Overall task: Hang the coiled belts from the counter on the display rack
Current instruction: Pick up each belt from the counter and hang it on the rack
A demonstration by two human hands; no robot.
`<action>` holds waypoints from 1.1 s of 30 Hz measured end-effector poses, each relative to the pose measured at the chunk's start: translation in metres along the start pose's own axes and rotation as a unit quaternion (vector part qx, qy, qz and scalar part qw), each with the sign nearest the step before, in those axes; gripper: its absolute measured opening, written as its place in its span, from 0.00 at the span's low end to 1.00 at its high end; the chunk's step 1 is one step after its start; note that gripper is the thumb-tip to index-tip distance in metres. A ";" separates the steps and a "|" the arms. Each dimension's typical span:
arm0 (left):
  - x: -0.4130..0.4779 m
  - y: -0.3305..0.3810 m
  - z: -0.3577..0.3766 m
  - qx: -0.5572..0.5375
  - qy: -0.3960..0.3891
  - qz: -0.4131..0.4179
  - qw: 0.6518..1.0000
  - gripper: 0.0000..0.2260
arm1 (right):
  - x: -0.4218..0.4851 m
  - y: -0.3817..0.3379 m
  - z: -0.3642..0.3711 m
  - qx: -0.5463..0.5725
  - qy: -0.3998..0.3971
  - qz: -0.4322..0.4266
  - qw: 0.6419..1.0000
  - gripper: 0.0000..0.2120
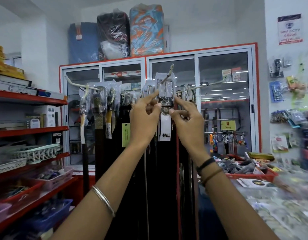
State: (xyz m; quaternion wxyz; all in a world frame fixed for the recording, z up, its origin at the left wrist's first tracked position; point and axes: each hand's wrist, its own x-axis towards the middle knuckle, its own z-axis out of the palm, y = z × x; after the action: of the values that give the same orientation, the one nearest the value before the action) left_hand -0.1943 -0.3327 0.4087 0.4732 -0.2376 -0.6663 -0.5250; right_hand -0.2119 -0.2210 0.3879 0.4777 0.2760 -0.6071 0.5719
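Observation:
A white display rack (pixel 90 87) with prongs stands in front of me at head height, hung with many dark belts in clear plastic wrap. On its centre prong (pixel 168 75) hangs a black belt (pixel 165 94) with a square silver buckle and a white tag. My left hand (pixel 144 116) pinches the plastic by the buckle's left side. My right hand (pixel 186 118) holds the belt just below the buckle from the right. Both hands are raised close together. The belt's strap hangs straight down among the others.
Red shelves (pixel 30 99) with baskets and boxes run along the left. A glass-door cabinet (pixel 224 101) stands behind the rack, bundles on top. A cluttered counter (pixel 271 196) with a red tray lies at right. Packaged goods hang on the right wall.

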 end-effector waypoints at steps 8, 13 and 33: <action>-0.100 0.010 0.033 -0.016 0.018 0.108 0.994 0.13 | -0.060 0.002 -0.079 -0.130 0.035 -0.037 0.990 0.12; -0.170 0.010 0.080 -0.091 -0.034 0.059 0.993 0.11 | -0.113 0.005 -0.157 -0.201 0.056 0.010 0.978 0.11; -0.438 0.051 0.363 -0.134 -0.534 -0.316 0.772 0.12 | -0.272 0.073 -0.547 -0.532 0.137 0.374 0.747 0.11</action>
State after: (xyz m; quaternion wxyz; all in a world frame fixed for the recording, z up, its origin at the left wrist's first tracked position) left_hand -0.0983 0.0988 0.0470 -0.1882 -0.3168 -0.7722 -0.5176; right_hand -0.0246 0.2599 0.0522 0.3733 -0.3530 -0.7958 0.3205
